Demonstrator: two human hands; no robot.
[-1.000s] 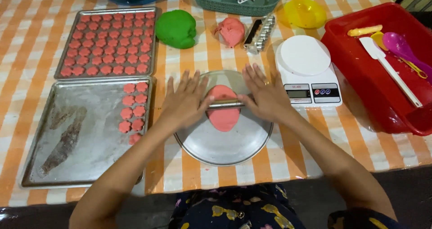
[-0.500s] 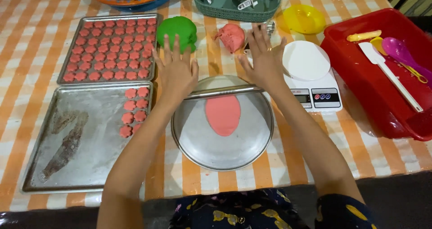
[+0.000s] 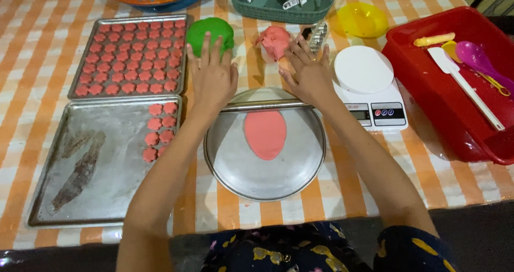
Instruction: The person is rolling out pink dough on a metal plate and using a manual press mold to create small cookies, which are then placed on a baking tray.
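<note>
Checked table [image 3: 32, 15] carries trays [image 3: 101, 159], round pan [image 3: 235, 170], scale [image 3: 369, 90].

Pink flattened dough [image 3: 265, 133] on silver round tray [image 3: 235, 165]; green dough ball [image 3: 210, 30]; orange-and-white checked bench cloth [image 3: 37, 31]; red tub [image 3: 428, 79].

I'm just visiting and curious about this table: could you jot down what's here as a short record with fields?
Left hand: flat, palm down on the left end of the metal rolling rod
Right hand: flat on the rod's right end
Round metal tray: holds a flattened oval of pink dough
Far baking tray: full of pink flower-shaped pieces
Near baking tray: a few pink pieces at its right side
Beyond the hands: green dough ball, pink dough lump
Right: white kitchen scale, red tub of utensils
</note>
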